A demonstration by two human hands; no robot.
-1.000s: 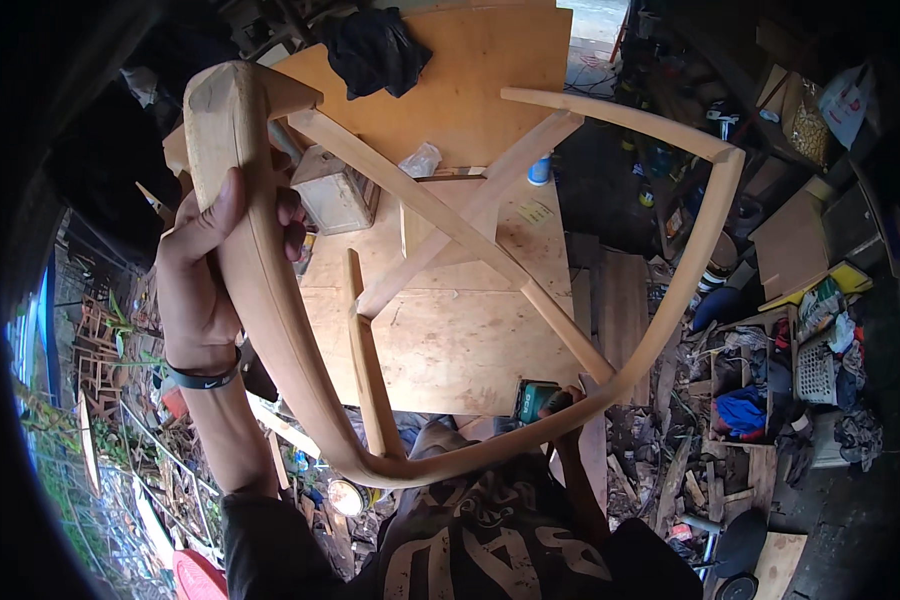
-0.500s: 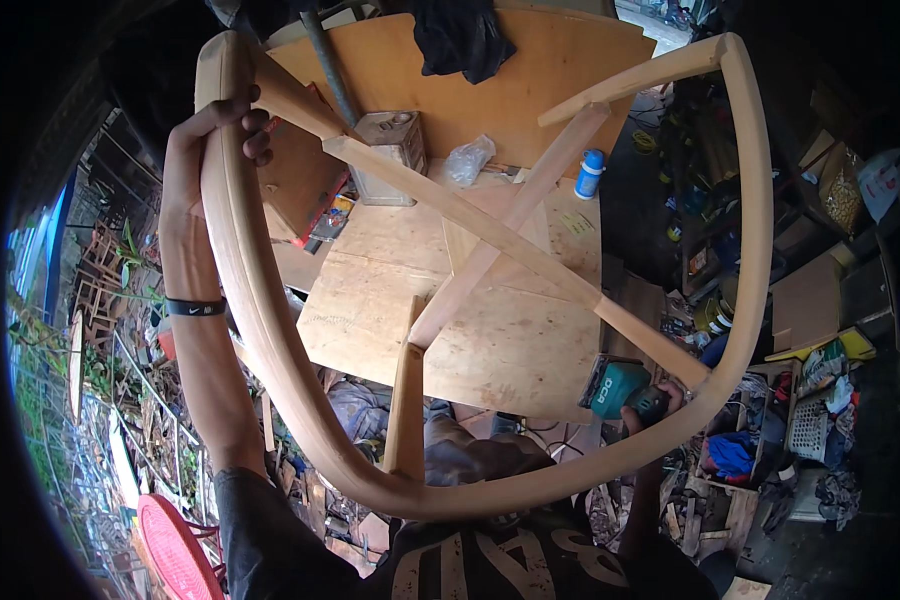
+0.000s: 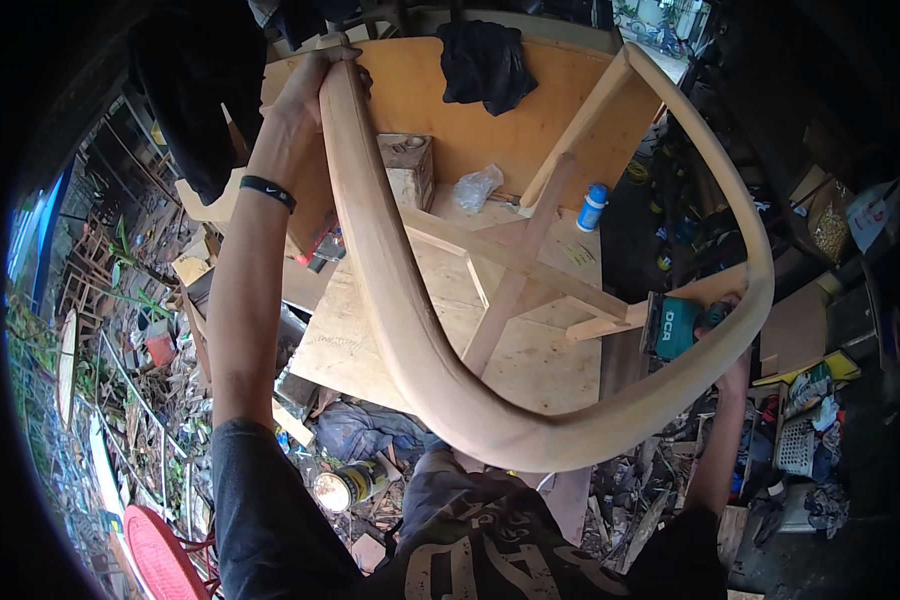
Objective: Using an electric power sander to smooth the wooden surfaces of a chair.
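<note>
The curved pale wooden chair frame (image 3: 440, 390) sweeps from six o'clock up both sides above the plywood tabletop (image 3: 530, 360). At three o'clock the right hand (image 3: 735, 310) is mostly hidden behind its rail, grip unclear. At eleven o'clock the left hand (image 3: 320, 85) clasps the frame's upper end.

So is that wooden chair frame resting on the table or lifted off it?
Lifted. The chair frame hangs above the plywood table, with the left hand gripping its curved rail.
</note>
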